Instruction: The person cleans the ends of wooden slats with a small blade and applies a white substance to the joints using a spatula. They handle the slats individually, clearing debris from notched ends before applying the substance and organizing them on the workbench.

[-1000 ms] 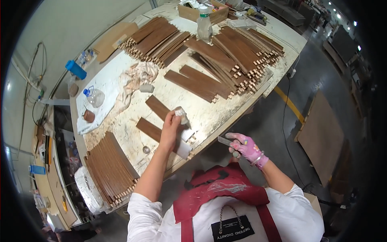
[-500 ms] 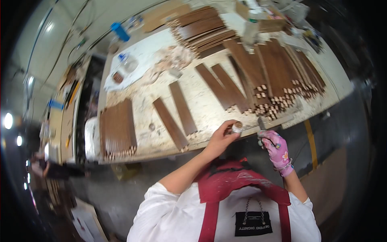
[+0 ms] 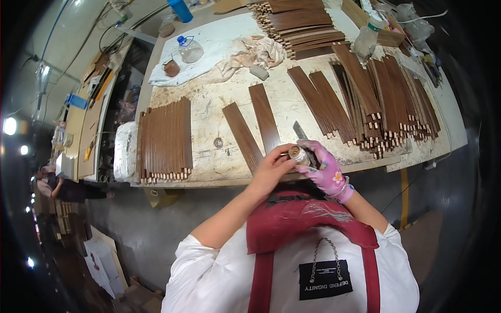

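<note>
My bare left hand (image 3: 271,168) is closed round a small silvery jar (image 3: 298,154) with brown stuff at its open-looking top, just off the table's front edge. My right hand (image 3: 329,171), in a pink flowered glove, is closed against the jar's other side. A flat grey knife-like blade (image 3: 299,130) juts up from the gloved fingers; its handle is hidden. Beyond my hands two brown wooden slats (image 3: 265,117) lie on the table. A second pair of slats (image 3: 313,99) with pale pegs at the ends lies to the right.
A row of brown slats (image 3: 164,138) stands at the table's left, with a larger pile (image 3: 389,99) at right and a stack (image 3: 300,26) behind. A crumpled cloth (image 3: 255,55), grey block (image 3: 259,72), plastic jug (image 3: 190,49) and bottle (image 3: 366,39) occupy the back. Someone (image 3: 68,188) is far left.
My right hand has moved left with the blade and now meets the jar in my left hand. The view has shifted, so the table's things appear elsewhere.
</note>
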Available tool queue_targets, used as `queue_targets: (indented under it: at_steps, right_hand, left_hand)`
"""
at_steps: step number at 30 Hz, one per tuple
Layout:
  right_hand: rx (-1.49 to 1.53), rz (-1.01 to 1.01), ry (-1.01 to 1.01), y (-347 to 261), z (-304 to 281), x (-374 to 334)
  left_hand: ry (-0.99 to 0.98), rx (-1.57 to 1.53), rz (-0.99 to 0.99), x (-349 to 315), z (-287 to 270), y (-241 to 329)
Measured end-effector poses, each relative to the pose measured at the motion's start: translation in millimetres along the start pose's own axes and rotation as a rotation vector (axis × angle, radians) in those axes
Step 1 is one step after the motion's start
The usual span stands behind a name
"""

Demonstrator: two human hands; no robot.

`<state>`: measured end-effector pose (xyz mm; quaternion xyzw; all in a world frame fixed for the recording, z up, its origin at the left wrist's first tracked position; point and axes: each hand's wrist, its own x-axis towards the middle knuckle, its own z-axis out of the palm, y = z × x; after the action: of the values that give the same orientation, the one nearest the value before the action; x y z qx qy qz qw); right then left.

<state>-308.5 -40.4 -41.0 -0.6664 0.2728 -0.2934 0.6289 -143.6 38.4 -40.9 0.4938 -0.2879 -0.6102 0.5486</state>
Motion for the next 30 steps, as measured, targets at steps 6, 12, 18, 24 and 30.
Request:
queue_targets:
  at_steps: [6,12,18,24,30]
  right_hand:
    - [-0.039,-0.026,0.163,9,29,25]
    - [-0.133,0.054,0.145,12,46,33]
    - [-0.177,0.053,0.16,11,53,31]
    - [-0.231,-0.004,0.12,2,56,34]
    - [-0.324,-0.118,0.072,-15,50,36]
  left_hand:
    - [0.473,1.083,0.381,7,-134,19]
    - [0.576,1.339,0.422,11,-188,-3]
    - [0.484,1.154,0.436,9,-186,7]
    - [0.129,1.058,0.495,9,-109,40]
    - [-0.012,0.911,0.461,14,-79,54]
